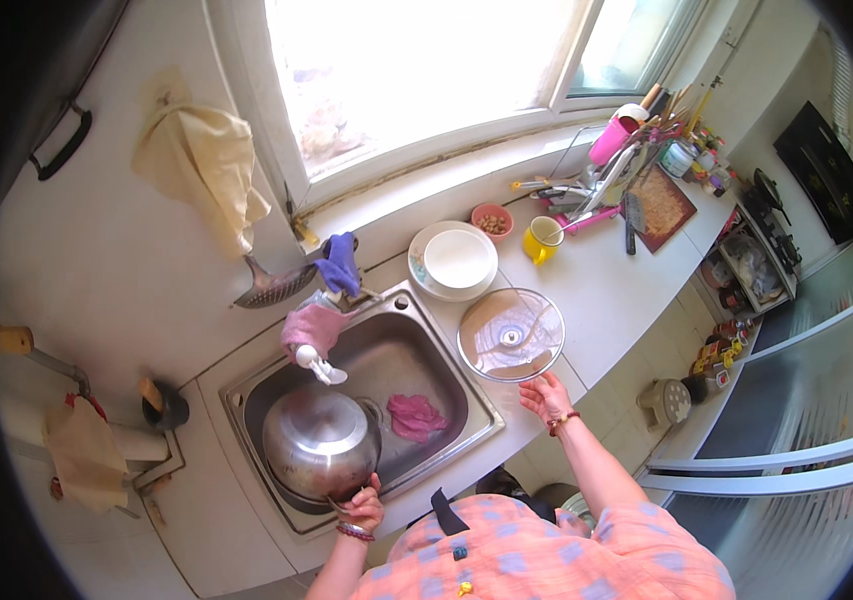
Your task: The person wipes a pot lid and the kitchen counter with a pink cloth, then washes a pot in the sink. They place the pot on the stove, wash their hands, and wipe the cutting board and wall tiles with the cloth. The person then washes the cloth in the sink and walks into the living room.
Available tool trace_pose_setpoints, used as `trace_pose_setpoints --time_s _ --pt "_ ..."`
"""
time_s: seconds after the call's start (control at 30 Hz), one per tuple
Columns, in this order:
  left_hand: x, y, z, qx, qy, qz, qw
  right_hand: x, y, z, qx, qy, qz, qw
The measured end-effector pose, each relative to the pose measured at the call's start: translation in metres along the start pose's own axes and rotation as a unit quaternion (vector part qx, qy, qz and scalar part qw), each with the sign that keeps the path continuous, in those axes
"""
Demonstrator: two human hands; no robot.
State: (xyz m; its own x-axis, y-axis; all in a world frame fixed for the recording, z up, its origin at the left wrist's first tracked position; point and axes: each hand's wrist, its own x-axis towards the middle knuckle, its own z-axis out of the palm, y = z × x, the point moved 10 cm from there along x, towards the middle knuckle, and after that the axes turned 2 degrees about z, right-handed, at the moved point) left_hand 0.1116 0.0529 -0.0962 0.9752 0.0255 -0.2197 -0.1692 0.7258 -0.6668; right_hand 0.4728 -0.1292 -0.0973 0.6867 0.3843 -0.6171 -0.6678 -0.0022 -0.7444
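My left hand (362, 508) grips a side handle of a stainless steel pot (314, 465), which is tilted bottom-up over the left part of the sink (464, 409). At the near rim of a round glass pot lid (505, 319), my right hand (546, 397) has its fingers on the edge. The lid is over the countertop, right of the sink; whether it rests there or is lifted, I cannot tell. A crumpled pink cloth (416, 418) lies in the basin beside the pot. Above the pot is the faucet's white spout (319, 366), wrapped with a pink cloth (312, 328).
Behind the lid stand stacked white dishes (460, 259), a pink bowl of nuts (492, 223) and a yellow mug (542, 240). A cleaver (632, 223) lies by a cutting board (663, 208). A skimmer (276, 285) and a beige cloth (201, 169) hang at the left wall.
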Motion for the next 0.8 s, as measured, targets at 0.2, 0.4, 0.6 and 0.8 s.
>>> trace_pose_setpoints --time_s 0.2,0.4,0.6,0.8 --pt "0.003 -0.039 0.003 -0.022 -0.077 -0.062 0.995 0.038 -0.016 0.012 0.003 -0.071 -0.018 0.997" --pt "0.0 -0.049 -0.018 0.032 0.069 -0.006 0.997 0.086 -0.006 0.016 -0.085 -0.165 -0.051 0.981" --pt "0.046 -0.056 -0.014 0.137 0.152 0.135 0.969 0.095 -0.003 0.049 -0.075 -0.27 0.048 0.959" --pt "0.09 -0.065 -0.006 0.262 0.232 0.226 0.909 0.106 -0.008 0.057 -0.092 -0.323 0.068 0.939"
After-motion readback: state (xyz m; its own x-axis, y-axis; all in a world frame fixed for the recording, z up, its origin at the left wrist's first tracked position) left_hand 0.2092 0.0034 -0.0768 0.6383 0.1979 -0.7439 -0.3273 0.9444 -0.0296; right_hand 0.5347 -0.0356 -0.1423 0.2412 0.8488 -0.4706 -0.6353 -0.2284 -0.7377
